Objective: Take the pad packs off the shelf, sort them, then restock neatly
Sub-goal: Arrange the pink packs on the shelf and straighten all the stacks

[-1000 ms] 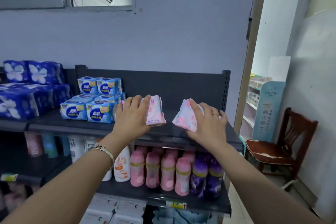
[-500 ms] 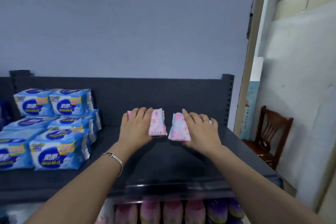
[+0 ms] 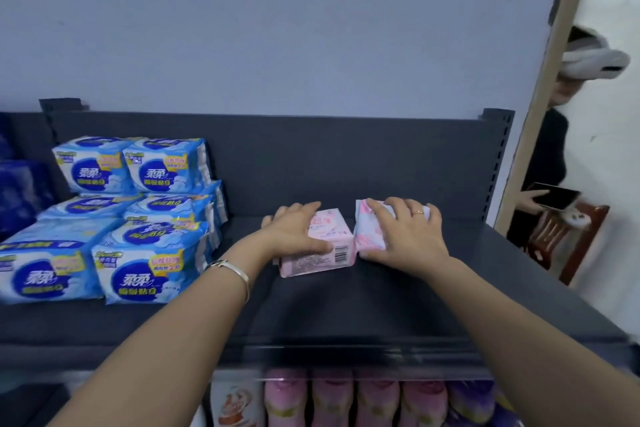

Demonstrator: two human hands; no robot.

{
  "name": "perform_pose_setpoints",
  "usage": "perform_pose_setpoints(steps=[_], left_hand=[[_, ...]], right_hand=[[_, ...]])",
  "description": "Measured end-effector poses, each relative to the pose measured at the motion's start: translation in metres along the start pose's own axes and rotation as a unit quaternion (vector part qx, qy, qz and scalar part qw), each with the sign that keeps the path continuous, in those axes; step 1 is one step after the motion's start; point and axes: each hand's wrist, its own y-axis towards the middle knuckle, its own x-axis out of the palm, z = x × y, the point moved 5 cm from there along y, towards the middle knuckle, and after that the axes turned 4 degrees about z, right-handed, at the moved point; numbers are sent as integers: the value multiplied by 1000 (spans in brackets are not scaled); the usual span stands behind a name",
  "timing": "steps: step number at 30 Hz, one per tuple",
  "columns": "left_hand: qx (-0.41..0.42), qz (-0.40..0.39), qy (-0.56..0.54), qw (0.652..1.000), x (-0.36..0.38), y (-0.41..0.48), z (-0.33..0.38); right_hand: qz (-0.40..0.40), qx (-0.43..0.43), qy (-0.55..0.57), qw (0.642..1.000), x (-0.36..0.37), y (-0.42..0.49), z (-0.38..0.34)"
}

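Two pink pad packs lie side by side on the dark grey shelf (image 3: 346,315). My left hand (image 3: 294,232) grips the left pink pack (image 3: 322,253), thumb on its front edge and fingers over its top. Over the right pink pack (image 3: 370,236) my right hand (image 3: 408,236) is curled, holding it; a ring shows on one finger. The two packs touch each other. Light blue pad packs (image 3: 131,218) are stacked in two layers at the shelf's left.
Dark blue packs (image 3: 17,194) sit at the far left edge. Pink and purple bottles (image 3: 374,399) stand on the shelf below. At the right, past the shelf's end post, a person (image 3: 550,163) holds a tablet beside a wooden chair (image 3: 571,239).
Both hands have brought the pink packs down onto the shelf and pushed them together. The view has moved closer and lower, and a person has appeared at the right.
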Motion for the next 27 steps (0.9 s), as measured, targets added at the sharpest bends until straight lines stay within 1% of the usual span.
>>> perform_pose_setpoints(steps=[2, 4, 8, 11, 13, 15, 17, 19, 21, 23, 24, 25, 27], left_hand=[[3, 8, 9, 1000, -2, -1, 4], [8, 14, 25, 1000, -3, -1, 9], [-2, 37, 57, 998, -4, -3, 12], [1, 78, 87, 993, -3, -5, 13], [13, 81, 103, 991, 0, -7, 16], [16, 71, 80, 994, 0, -9, 21], [5, 70, 27, 997, -9, -8, 21], [-6, 66, 7, 998, -22, -3, 17], [-7, 41, 41, 998, -30, 0, 16], [-5, -3, 125, 992, -29, 1, 17], [-8, -29, 148, 989, -25, 3, 17], [-16, -56, 141, 988, -22, 5, 15], [-35, -104, 82, 991, -18, 12, 12]], right_hand=[[-14, 0, 24, 1000, -8, 6, 6], [-46, 6, 14, 999, -14, 12, 15], [-126, 48, -17, 991, -12, 13, 21], [-145, 79, -8, 986, -10, 10, 17], [-153, 97, 9, 983, -12, 8, 16], [-159, 103, 27, 981, -13, 7, 16], [-171, 106, 57, 978, -13, 5, 16], [-188, 105, 91, 972, -12, 5, 18], [-194, 103, 89, 971, -13, 5, 18], [-188, 109, 62, 974, -15, 6, 16], [-183, 112, 52, 975, -16, 6, 14], [-179, 115, 48, 976, -16, 7, 12], [-177, 122, 59, 975, -14, 9, 10]])
